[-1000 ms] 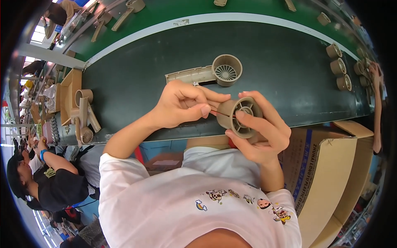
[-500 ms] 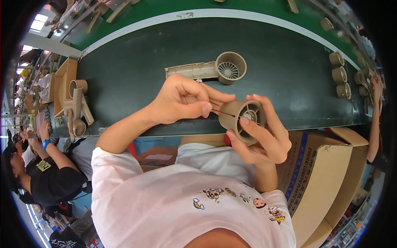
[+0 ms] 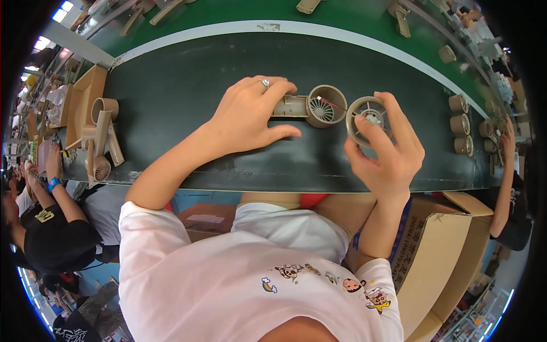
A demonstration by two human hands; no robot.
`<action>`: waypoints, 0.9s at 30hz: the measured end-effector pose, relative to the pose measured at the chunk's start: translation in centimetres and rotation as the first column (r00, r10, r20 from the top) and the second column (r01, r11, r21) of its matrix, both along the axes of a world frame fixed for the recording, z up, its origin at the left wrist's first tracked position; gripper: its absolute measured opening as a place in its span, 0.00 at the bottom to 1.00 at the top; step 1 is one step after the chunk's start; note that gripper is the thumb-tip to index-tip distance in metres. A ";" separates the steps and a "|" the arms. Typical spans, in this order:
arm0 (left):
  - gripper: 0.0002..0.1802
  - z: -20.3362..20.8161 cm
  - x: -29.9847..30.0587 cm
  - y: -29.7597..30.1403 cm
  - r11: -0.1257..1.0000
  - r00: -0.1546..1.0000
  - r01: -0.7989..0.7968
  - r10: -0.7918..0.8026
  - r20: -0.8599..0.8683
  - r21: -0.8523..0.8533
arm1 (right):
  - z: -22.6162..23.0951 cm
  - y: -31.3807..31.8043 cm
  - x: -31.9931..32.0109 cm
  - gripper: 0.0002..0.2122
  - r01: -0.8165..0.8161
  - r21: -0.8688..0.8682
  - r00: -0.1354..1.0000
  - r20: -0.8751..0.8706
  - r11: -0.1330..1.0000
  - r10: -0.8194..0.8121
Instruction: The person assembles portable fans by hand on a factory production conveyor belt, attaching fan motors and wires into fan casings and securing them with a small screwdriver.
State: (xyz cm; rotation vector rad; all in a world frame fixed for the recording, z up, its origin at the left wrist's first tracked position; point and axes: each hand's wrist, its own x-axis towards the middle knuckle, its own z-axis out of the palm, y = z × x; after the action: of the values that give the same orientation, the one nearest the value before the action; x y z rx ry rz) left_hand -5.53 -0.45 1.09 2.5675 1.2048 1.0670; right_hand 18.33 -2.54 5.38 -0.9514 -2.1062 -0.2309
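A beige handled housing (image 3: 295, 106) lies on the dark bench, its round end (image 3: 326, 121) showing a radial grille. Over its handle spreads my left hand (image 3: 242, 111), thumb on the near side and fingers on the far side, apart; the palm hides the handle's left part. My right hand (image 3: 393, 159) grips a beige cylindrical fan duct (image 3: 354, 132) with spokes and a round hub, just right of the housing. From the duct, thin red and black wires (image 3: 336, 105) reach over the round end. A small white connector (image 3: 319, 98) tips them.
Beige housings (image 3: 102, 137) stand by an open cardboard box (image 3: 85, 102) at left. Several beige cylinders (image 3: 460, 124) line the right side. Beyond a pale rail (image 3: 228, 31), a green surface bears more parts. A large carton (image 3: 439, 245) stands below the bench edge. Other people work at both sides.
My left hand has let go of the wires and moved onto the housing's handle. My right hand has carried the fan duct away from me and to the right, turning its spoked end upward.
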 end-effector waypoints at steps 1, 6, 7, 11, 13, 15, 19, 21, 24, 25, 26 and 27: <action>0.27 -0.5 -0.2 0.2 0.999 0.997 0.007 -0.009 -0.073 -0.037 | 0.1 0.4 0.1 0.15 0.005 -0.001 1.000 0.024 1.000 -0.005; 0.23 -1.3 -0.1 0.3 0.999 0.994 0.016 -0.022 -0.111 -0.051 | 0.8 1.4 -0.6 0.15 -0.016 -0.034 0.989 0.146 0.999 0.020; 0.23 -1.3 -0.1 0.2 0.999 0.994 0.008 -0.013 -0.105 -0.047 | 0.9 1.4 -0.7 0.16 -0.039 -0.062 0.983 0.178 0.997 0.050; 0.22 -1.1 0.0 0.0 0.995 0.994 -0.001 -0.010 -0.106 -0.104 | 1.4 1.8 -1.4 0.15 -0.127 -0.123 0.952 0.264 0.984 0.156; 0.22 -1.1 0.4 0.0 0.995 0.995 0.008 -0.018 -0.103 -0.098 | 1.5 2.0 -1.7 0.15 -0.152 -0.119 0.940 0.291 0.981 0.181; 0.20 -1.0 0.9 -0.1 0.993 0.999 0.031 -0.036 -0.041 -0.115 | 1.6 2.3 -1.9 0.14 -0.177 -0.119 0.927 0.313 0.977 0.206; 0.16 -1.6 1.9 0.0 0.998 1.000 0.030 -0.030 0.003 -0.063 | 2.0 3.2 -2.4 0.14 -0.249 -0.217 0.897 0.315 0.944 0.310; 0.09 -1.4 2.1 -0.2 0.990 0.998 0.033 -0.024 0.062 -0.137 | 1.9 3.5 -2.4 0.14 -0.280 -0.263 0.886 0.298 0.923 0.354; 0.06 -0.4 2.0 -0.2 0.907 0.995 0.033 0.012 0.103 -0.421 | 1.8 3.8 -1.7 0.15 -0.276 -0.430 0.914 0.161 0.860 0.374; 0.06 -0.2 2.0 -0.1 0.906 0.995 0.035 0.009 0.103 -0.421 | 1.7 3.9 -1.4 0.16 -0.312 -0.488 0.925 0.038 0.816 0.377; 0.07 -0.1 2.0 0.0 0.886 0.994 0.023 0.028 0.101 -0.463 | 1.5 3.9 -1.1 0.17 -0.352 -0.537 0.926 -0.084 0.766 0.367; 0.07 -0.1 1.9 0.0 0.863 0.994 0.006 0.049 0.097 -0.505 | 1.3 4.0 -0.9 0.17 -0.353 -0.538 0.926 -0.085 0.765 0.367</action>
State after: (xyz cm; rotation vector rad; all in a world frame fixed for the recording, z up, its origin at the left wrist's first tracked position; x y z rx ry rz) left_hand -3.63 -0.49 1.01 2.0725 1.2818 0.7481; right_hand 17.44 1.46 6.71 -0.8213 -2.3780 0.5974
